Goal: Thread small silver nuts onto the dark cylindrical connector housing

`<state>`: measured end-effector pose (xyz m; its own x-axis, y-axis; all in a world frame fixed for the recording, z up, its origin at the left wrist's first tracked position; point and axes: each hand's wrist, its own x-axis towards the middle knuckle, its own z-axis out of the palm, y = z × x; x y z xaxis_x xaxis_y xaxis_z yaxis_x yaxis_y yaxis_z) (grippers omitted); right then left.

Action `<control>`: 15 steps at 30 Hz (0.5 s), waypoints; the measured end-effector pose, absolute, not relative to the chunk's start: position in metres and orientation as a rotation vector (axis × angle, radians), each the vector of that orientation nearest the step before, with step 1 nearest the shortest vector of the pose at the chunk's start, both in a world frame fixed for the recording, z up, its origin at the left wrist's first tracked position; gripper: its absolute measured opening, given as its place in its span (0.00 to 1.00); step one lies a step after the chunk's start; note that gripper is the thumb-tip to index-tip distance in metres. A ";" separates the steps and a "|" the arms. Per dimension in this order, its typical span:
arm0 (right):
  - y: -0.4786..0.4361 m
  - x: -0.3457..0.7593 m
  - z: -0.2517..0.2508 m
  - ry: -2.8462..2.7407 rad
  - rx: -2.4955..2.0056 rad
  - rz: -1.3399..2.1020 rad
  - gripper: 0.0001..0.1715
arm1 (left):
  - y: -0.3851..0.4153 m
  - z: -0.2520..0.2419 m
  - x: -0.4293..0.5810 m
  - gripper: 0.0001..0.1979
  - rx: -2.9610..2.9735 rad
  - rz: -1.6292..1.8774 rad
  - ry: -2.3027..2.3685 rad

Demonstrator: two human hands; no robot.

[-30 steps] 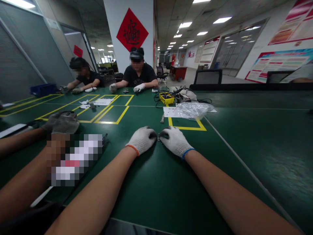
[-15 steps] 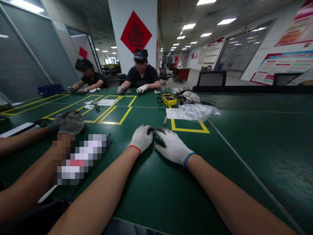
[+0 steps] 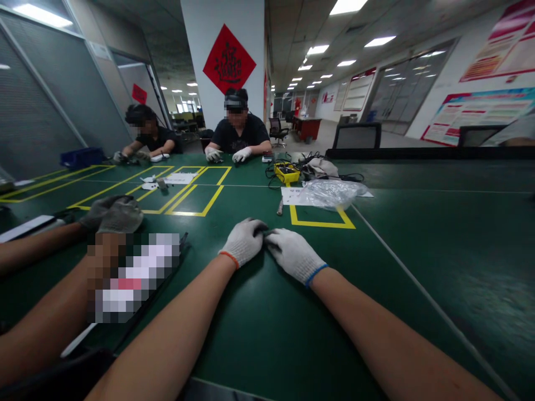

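Note:
My left hand (image 3: 246,242), in a white glove with an orange cuff, rests on the green table (image 3: 251,323) with its fingers curled inward. Beside it lies my right hand (image 3: 292,253), gloved in white with a blue cuff, its fingers bent and drawn together. The fingertips of both hands meet or nearly meet. Whatever they may hold between them is too small or hidden to make out. Beyond my right hand, a small greyish cylindrical thing (image 3: 280,208) lies near a white paper (image 3: 291,195) and clear plastic wrapping (image 3: 330,192).
A neighbour's grey gloved hands (image 3: 119,214) are at the left, near a blurred white object (image 3: 140,273). Two people sit across the table. A yellow box (image 3: 287,172) with cables stands at the back, and a blue bin (image 3: 82,157) at far left.
My right hand's fingers have drawn closer together, towards my left fingertips. The view has shifted slightly. Across the table, one person's gloved hands have moved closer together.

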<state>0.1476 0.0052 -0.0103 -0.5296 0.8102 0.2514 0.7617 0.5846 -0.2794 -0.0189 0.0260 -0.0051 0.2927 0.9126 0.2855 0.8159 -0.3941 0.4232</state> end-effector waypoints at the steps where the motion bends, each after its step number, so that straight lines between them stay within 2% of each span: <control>1: 0.006 0.148 -0.011 -2.456 -1.273 0.180 0.15 | 0.026 -0.005 -0.019 0.16 2.373 0.731 1.566; 10: 0.012 0.154 -0.016 -2.251 -1.247 0.253 0.15 | 0.030 -0.009 -0.018 0.18 2.398 0.730 1.517; 15: 0.030 0.161 -0.031 -1.641 -1.266 0.529 0.20 | 0.037 -0.012 -0.013 0.22 2.320 0.783 1.684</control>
<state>0.1609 0.0295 -0.0306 0.0008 0.9069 0.4213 0.4896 0.3670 -0.7910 -0.0128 0.0368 -0.0124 0.2245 0.9230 0.3124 0.8338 -0.3479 0.4286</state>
